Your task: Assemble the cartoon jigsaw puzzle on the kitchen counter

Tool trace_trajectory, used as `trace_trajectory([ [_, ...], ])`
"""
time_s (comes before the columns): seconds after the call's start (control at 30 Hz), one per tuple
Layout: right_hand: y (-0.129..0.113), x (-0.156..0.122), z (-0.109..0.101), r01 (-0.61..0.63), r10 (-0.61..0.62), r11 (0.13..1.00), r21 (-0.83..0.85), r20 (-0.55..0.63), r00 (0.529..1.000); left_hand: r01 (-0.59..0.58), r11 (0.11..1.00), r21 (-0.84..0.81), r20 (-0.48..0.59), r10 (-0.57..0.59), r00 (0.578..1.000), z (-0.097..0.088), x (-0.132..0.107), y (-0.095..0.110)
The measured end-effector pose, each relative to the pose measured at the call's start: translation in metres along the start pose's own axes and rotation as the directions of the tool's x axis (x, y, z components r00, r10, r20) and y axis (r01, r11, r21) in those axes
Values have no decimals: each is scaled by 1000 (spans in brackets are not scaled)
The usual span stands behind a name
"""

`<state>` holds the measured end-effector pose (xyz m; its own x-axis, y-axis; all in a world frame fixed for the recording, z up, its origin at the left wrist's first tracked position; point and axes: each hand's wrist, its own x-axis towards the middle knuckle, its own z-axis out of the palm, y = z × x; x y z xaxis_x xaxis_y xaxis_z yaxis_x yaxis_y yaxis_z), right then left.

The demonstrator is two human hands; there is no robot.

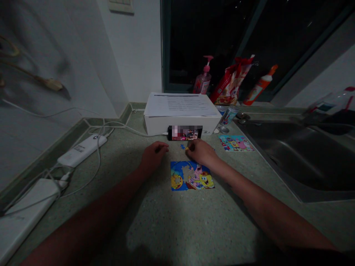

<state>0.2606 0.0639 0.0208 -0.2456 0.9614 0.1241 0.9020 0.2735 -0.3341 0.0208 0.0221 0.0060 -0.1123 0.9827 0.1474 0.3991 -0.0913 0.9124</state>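
A small cartoon jigsaw puzzle [192, 176] lies flat on the speckled green counter [166, 221], partly assembled. My right hand [200, 152] rests at the puzzle's top edge with its fingers curled, pinching a small blue and yellow puzzle piece [184, 147]. My left hand [153, 154] lies on the counter left of the puzzle, fingers curled in, with nothing visible in it. A phone [185, 133] with a lit screen stands just beyond both hands, leaning on a white box [180, 111].
A cartoon picture card [235, 143] lies right of the phone. A steel sink [299, 155] fills the right side. White power banks [82, 149] and cables lie at the left. A pink pump bottle [203, 79], a red bag [231, 85] and an orange-capped bottle [259, 88] stand by the dark window.
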Motion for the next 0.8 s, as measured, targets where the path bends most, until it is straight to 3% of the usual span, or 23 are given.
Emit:
trace_trajectory([
  [0.1,-2,-3,-2,-26,26,999,21,8,1000,-4,1000,8,6,4,1000,0,0,-1],
  [0.27,0,-9,-7,65,-66,993,95,6,998,-12,1000,24,4,12,1000,0,0,-1],
  [0.43,-1,-19,-14,75,-76,965,253,-5,997,-66,991,114,1,67,998,1,-8,2],
  [0.53,-6,-32,-15,76,-95,912,403,25,995,-133,978,161,24,130,991,2,-19,8],
  [0.63,-11,-48,-12,75,-135,822,565,64,989,-172,980,101,62,166,984,4,-33,20],
  [0.8,-17,-64,-8,22,-109,727,686,84,990,-109,994,-29,186,113,976,8,-49,38],
])
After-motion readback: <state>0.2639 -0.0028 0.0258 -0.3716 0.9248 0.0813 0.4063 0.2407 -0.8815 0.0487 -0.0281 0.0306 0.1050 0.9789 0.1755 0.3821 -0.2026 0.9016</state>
